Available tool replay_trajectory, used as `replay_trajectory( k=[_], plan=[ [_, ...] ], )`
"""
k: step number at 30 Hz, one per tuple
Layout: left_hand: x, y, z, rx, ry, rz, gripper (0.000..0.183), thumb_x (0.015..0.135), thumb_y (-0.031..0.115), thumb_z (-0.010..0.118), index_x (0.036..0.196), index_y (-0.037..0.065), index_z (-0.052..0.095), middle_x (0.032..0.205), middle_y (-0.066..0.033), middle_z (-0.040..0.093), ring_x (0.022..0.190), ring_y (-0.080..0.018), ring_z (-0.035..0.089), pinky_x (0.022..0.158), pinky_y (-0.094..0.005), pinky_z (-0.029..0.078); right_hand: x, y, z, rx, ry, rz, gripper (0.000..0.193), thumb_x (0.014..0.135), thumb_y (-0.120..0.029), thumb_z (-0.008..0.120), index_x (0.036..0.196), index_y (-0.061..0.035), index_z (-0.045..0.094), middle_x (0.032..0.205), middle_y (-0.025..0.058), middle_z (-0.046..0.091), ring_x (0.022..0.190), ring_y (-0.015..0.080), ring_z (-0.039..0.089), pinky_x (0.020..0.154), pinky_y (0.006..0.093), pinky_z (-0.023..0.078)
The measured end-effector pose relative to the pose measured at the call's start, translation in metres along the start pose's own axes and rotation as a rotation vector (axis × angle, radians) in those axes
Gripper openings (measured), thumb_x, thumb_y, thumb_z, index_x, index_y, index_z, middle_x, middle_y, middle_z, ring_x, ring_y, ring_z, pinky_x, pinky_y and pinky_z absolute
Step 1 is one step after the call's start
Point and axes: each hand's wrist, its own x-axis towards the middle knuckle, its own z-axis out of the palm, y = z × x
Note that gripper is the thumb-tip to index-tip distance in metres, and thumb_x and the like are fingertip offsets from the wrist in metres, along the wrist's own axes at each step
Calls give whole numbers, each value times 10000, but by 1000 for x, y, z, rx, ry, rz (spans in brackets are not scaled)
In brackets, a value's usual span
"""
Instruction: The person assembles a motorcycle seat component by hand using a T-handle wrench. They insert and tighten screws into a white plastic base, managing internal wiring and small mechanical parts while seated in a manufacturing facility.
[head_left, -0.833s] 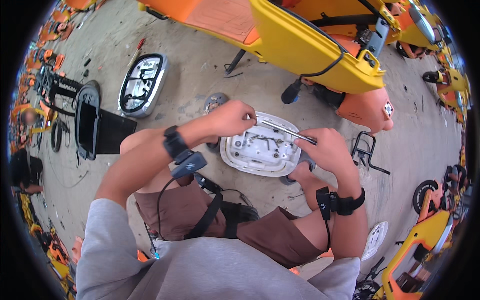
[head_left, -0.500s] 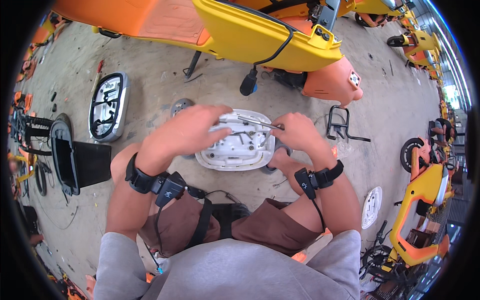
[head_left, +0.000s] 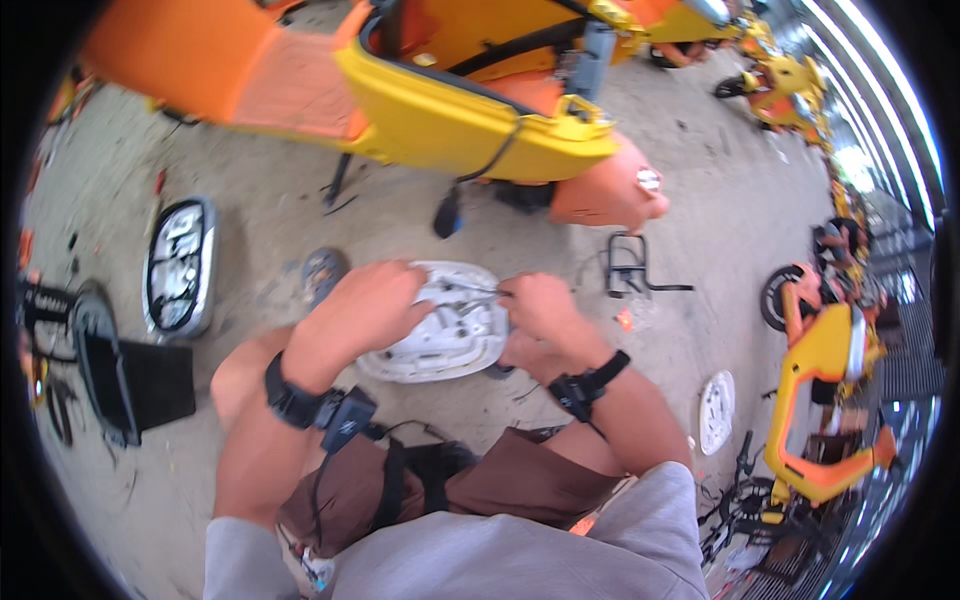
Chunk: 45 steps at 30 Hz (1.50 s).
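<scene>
A white oval plastic panel [head_left: 430, 362], its ribbed inner side up, lies between my legs. At its left edge, my left hand [head_left: 365, 305] has thumb and fingers apart, with the fingertips over the panel; nothing shows clearly between them. On the right, my right hand [head_left: 545, 312] is closed around one end of a thin grey metal tool [head_left: 478, 293], which points left across the panel. Blur hides the tool's exact kind. Small dark fittings sit inside the panel.
A yellow and orange scooter body [head_left: 460, 130] stands ahead. To the left are a black-rimmed oval lid [head_left: 180, 265] and a black bin-like box [head_left: 150, 385]. A black metal bracket [head_left: 628, 268] and a smaller white panel [head_left: 716, 412] lie to the right.
The view has shifted, so the surroundings sit further left and most nearby things lower. My left hand has come down closer to the panel. My right hand keeps hold of the tool.
</scene>
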Motion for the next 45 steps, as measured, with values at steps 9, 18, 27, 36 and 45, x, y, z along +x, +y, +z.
replay_trajectory(
  k=[9,18,27,36,45],
  plan=[
    [-6,23,2,-57,-30,24,293,831,193,716,1037,-14,691,1002,-204,665,996,-389,627,864,-449,509,-17,-33,-44,207,258,-112,186,755,-206,687,808,-28,705,806,190,686,776,388,668,705,480,531],
    [-19,14,22,-158,60,72,455,811,157,731,1210,-29,613,1130,-214,644,1082,-389,594,931,-433,482,-38,-16,-64,359,575,-125,233,775,-273,740,807,-43,716,772,118,699,691,316,674,634,396,532],
    [-16,-9,52,-179,129,138,319,849,99,684,1147,-9,647,968,-203,686,923,-399,654,823,-435,521,-58,-8,-98,1043,789,-18,156,814,-110,814,815,3,707,679,-25,630,605,16,509,534,197,392],
    [-13,17,30,-556,332,-17,425,918,171,671,1290,-15,582,1067,-171,699,965,-277,682,808,-355,530,-63,6,-86,1280,1035,49,174,945,-134,703,842,-9,637,668,-49,537,571,15,459,503,193,323],
    [-15,34,13,-504,288,69,368,920,154,665,1244,-13,615,1162,-162,663,1055,-258,647,871,-335,515,-55,-4,-104,1657,1111,155,379,1027,-398,552,876,-51,537,615,8,483,495,82,410,474,237,318]
  ],
)
